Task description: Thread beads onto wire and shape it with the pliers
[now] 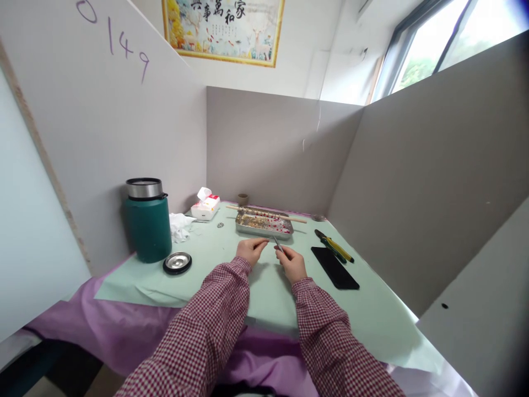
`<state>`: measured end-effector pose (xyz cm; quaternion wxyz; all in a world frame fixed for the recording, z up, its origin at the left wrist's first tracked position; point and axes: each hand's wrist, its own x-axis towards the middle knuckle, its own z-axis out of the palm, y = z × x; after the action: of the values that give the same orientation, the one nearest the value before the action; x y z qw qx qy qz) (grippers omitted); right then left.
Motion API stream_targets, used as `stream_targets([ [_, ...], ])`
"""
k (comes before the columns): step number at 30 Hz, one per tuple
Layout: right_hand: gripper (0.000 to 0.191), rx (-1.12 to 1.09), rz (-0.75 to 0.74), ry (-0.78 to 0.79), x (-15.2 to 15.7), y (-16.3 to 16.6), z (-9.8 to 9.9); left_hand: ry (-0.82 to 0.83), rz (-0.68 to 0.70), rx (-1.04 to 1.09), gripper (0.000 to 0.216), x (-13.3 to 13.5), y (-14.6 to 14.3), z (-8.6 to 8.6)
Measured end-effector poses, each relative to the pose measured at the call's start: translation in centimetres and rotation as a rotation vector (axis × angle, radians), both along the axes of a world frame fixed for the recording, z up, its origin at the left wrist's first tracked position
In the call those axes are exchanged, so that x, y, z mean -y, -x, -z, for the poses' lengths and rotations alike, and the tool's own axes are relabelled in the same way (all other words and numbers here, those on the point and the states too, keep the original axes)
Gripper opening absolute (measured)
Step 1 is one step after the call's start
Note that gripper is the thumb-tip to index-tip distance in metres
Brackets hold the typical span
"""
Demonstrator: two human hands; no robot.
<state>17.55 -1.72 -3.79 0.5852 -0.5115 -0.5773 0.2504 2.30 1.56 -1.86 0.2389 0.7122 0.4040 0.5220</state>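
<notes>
My left hand (250,251) is closed in a pinch above the table, its thumb and fingertips on something too small to make out. Beside it, my right hand (294,266) grips slim metal tweezers (278,243), whose tip points up and left toward the left fingertips. Just beyond both hands lies a shallow metal tray (264,234) with many tiny gold and red pieces in it. A pale wooden stick (298,220) with small pieces along its middle rests across the tray.
At left stand a green thermos (147,229) and its lid (177,262), near crumpled tissue (179,226) and a tissue pack (205,206). On the right are yellow-green pliers (336,247) and a flat black slab (334,268). Grey partitions (281,149) enclose the table (273,295).
</notes>
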Motion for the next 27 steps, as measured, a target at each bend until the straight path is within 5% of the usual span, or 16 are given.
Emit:
stream_targets([
  [4, 0.035, 0.045, -0.009, -0.028, 0.0, 0.0, 0.1, 0.244, 0.128, 0.192, 0.032, -0.1, 0.3, -0.4],
  [12, 0.038, -0.006, 0.106, -0.054, -0.3, -0.5, 0.2, 0.45, 0.416, 0.5, 0.043, -0.9, 0.7, -0.2],
  [18, 0.036, 0.06, -0.017, -0.015, -0.4, -0.3, 0.6, 0.602, 0.66, 0.462, 0.034, -0.6, 0.7, 0.2],
  [27, 0.028, 0.155, -0.079, -0.056, 0.6, 0.5, -0.2, 0.657, 0.667, 0.396, 0.029, -0.8, 0.9, 0.3],
])
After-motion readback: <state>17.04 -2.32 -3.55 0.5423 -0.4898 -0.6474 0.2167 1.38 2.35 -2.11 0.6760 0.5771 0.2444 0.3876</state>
